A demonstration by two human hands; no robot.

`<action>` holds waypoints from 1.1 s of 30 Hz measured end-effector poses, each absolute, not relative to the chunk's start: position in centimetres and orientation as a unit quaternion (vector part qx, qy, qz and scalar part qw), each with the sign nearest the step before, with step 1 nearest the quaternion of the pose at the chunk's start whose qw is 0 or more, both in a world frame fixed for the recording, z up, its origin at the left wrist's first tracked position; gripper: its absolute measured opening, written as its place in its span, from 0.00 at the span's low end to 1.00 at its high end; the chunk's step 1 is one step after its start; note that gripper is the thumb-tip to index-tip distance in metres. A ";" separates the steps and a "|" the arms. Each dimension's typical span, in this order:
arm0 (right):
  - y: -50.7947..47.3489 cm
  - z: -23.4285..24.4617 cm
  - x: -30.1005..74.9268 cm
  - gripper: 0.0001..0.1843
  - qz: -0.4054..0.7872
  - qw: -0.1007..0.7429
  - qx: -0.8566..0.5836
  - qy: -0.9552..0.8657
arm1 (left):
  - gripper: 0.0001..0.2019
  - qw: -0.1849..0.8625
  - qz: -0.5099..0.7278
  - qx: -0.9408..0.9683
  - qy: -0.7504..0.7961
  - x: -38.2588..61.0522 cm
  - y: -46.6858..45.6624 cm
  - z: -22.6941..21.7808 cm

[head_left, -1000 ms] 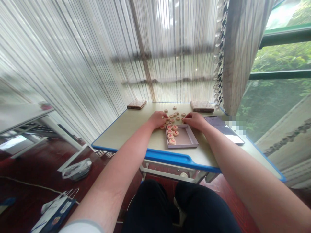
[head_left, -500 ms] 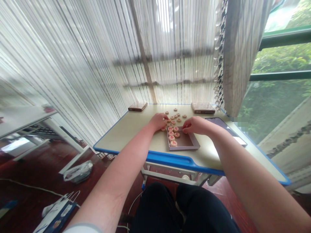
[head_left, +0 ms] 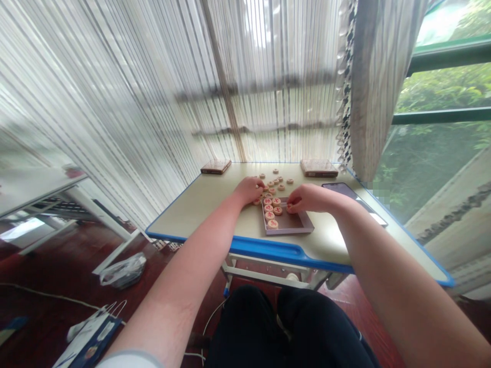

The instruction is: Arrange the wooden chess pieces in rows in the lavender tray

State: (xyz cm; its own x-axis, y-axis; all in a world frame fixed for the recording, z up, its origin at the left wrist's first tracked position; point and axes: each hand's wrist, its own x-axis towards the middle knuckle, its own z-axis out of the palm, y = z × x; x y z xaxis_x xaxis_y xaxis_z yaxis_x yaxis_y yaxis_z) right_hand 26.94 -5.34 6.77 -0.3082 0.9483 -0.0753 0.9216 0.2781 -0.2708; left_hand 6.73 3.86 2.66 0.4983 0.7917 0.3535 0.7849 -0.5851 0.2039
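A shallow grey tray (head_left: 297,224) lies on the beige desk (head_left: 207,209) and holds several round wooden chess pieces with red marks (head_left: 269,210) along its left side. My right hand (head_left: 307,198) reaches over the tray's far edge, fingers pinched on a piece that it lowers into the tray. My left hand (head_left: 249,189) rests curled on the desk just left of the tray's far corner, fingers closed over loose pieces. More loose pieces (head_left: 276,181) lie scattered beyond both hands.
Two flat wooden boxes (head_left: 215,166) (head_left: 319,167) sit at the desk's far edge by the striped curtain. A phone (head_left: 355,201) lies at the right. A plastic bag (head_left: 123,270) and a paper bag (head_left: 90,335) lie on the floor left of the desk.
My right hand has come back from the loose pieces to over the tray with a piece. My left hand has stayed beside the tray's far left corner.
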 end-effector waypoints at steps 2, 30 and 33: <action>-5.4 6.8 27.0 0.13 0.136 0.040 -0.585 -0.798 | 0.13 0.009 0.205 0.864 0.460 6.7 3.8 2.7; -5.9 5.9 25.0 0.14 0.061 0.089 -0.534 -0.839 | 0.13 0.024 0.195 0.861 0.469 6.9 3.6 2.9; -6.0 5.9 24.9 0.13 0.062 0.099 -0.534 -0.837 | 0.13 0.026 0.191 0.862 0.469 6.9 3.5 3.0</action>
State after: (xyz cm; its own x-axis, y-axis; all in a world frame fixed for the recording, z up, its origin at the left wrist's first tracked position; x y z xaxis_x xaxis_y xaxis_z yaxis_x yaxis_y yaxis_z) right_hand 24.88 -6.00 5.94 -0.4101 0.9066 0.0995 0.8818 0.4220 -0.2104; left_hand 6.90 3.48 3.03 0.4868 0.8187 0.3046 0.7988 -0.5583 0.2241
